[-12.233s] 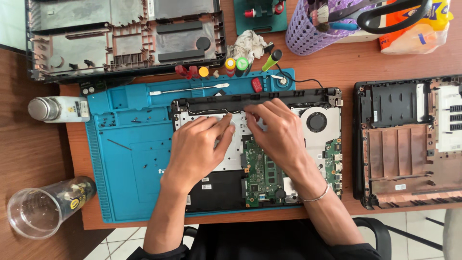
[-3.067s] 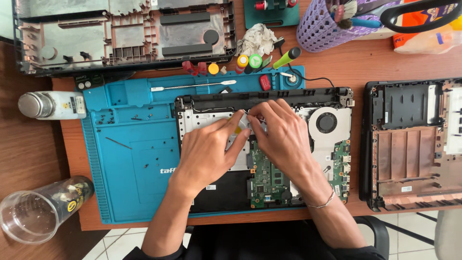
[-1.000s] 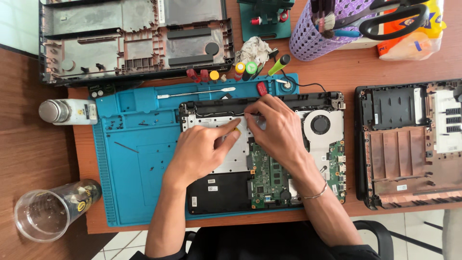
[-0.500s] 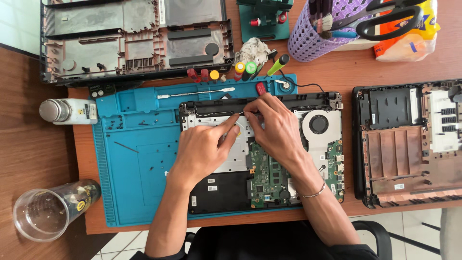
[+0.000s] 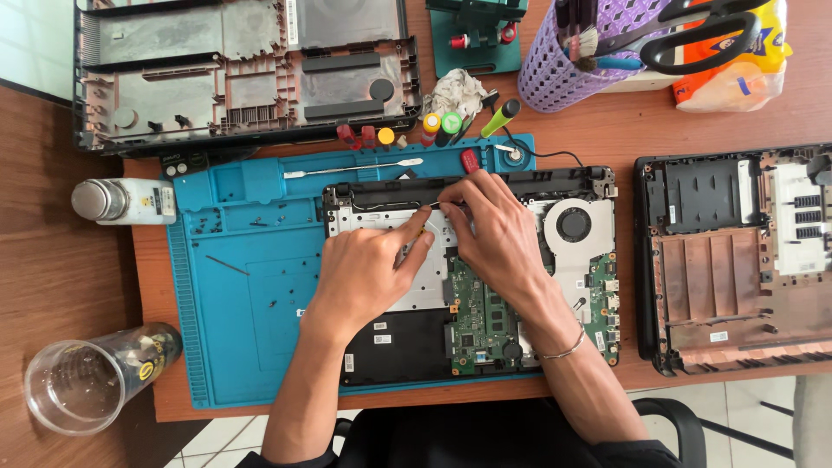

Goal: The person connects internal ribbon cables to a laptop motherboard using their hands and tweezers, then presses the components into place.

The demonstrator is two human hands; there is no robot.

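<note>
The opened laptop (image 5: 472, 277) lies on the blue mat (image 5: 251, 295), directly under both hands, with its back edge at the fingertips and its front edge below the wrists. The left hand (image 5: 368, 273) rests palm down on the silvery plate, fingers curled, thumb and forefinger pinched on a small yellow-tipped tool (image 5: 419, 232) near the back edge. The right hand (image 5: 494, 230) lies just beside it, knuckles raised, its fingertips pressed together on a thin wire (image 5: 390, 206) that runs leftward along the hinge bar. Both forearms come up from the near table edge and cross the laptop's front half. Right of the right hand sit the round fan (image 5: 574, 225) and the green circuit board (image 5: 485, 321) by the wrist. Left of the left hand the mat has bare room dotted with small screws (image 5: 208, 227). Beyond the fingertips lies a thin metal pry tool (image 5: 351, 168). Farther out, a second laptop shell (image 5: 737, 260) sits to the right, another shell (image 5: 251, 69) at the back, a white bottle (image 5: 121, 201) and a clear cup (image 5: 87, 381) to the left
</note>
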